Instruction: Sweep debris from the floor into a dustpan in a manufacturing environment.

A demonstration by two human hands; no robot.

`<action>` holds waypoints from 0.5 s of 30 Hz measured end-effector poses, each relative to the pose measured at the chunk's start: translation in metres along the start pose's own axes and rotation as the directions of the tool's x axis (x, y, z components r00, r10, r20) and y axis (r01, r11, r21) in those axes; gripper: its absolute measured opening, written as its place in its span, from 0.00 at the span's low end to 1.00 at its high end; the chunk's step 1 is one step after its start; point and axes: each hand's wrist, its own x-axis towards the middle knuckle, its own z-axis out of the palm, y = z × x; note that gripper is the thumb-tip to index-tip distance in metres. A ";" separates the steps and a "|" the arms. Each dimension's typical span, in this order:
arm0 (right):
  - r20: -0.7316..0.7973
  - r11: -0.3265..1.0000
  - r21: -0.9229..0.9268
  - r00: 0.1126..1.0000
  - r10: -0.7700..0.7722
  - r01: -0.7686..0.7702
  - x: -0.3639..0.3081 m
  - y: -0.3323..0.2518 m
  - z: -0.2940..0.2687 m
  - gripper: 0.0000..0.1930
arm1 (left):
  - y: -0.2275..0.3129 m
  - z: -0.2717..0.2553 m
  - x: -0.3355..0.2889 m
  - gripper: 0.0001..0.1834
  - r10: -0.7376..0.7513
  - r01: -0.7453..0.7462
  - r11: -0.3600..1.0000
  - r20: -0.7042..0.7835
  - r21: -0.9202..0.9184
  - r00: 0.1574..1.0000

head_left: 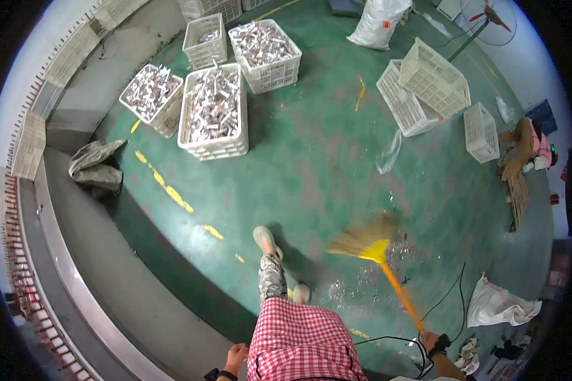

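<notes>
Sweeping: right hand (431,343) wrapped tight round the top of the orange stick of the broom (368,244).
Broom place: bristles down on the green floor (311,171), just right of the front shoe (264,241), blurry from moving.
Left hand: left hand (236,357) down by the checked shirt (302,343), holding nothing, fingers curled; hard to tell how tight.
Dirt: small bright bits (356,286) on the floor, just under and behind the bristles, near the back shoe.
Doing it well: probably best with short low strokes, bristles flat on the floor, all bits pushed one way into one pile.
Watch out: black cable (448,295) lying right of the stick, near the bits; easy to snag, it seems.
Open room: wide bare floor ahead of the broom, toward the full white crates (213,111).
Edges: grey raised strip (95,254) left of the shoes; white bag (499,305) right of the stick; wooden pallet (518,197) and another person farther right.
</notes>
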 end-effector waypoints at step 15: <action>-0.165 0.927 -0.092 0.913 -0.374 0.363 0.370 -0.460 -0.316 0.25 | 0.305 -0.003 0.049 0.17 0.147 -0.138 0.985 0.087 -0.104 0.985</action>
